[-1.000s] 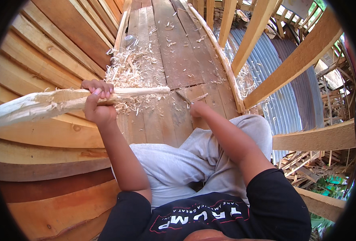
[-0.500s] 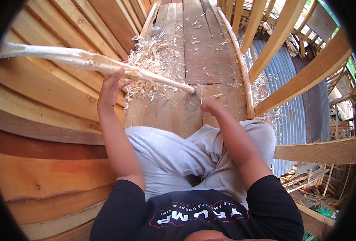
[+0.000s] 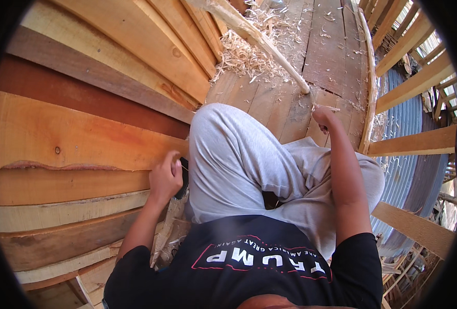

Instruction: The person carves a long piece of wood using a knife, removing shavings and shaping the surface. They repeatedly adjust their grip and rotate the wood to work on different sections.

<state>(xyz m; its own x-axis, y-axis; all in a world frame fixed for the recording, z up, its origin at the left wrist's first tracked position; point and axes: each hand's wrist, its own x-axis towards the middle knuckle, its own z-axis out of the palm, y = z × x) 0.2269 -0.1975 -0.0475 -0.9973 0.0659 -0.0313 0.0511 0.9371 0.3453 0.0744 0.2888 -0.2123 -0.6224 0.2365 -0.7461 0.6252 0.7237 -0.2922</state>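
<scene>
A peeled, whittled wooden pole (image 3: 262,38) slants from the top edge to a blunt end just beyond my right hand. Neither hand is on it. My right hand (image 3: 322,117) is closed in a fist above the floorboards, with a narrow pale strip (image 3: 331,108) sticking out to the right; what lies inside the fist is hidden. Beside my left knee, my left hand (image 3: 166,177) has bent fingers against a dark flat object (image 3: 183,177), partly covered by hand and leg. I cannot make out what that object is.
Stacked planks (image 3: 73,134) rise along my left side. Curled wood shavings (image 3: 244,56) heap on the floorboards (image 3: 269,100) ahead. A wooden rail (image 3: 368,77) with slats borders the right, with corrugated metal sheeting (image 3: 401,118) beyond. My crossed legs (image 3: 238,154) wear grey trousers.
My left hand has left the pole and come back beside my left knee. The view has swung left, so the pole and floor appear farther right. My right hand stays near the pole's end.
</scene>
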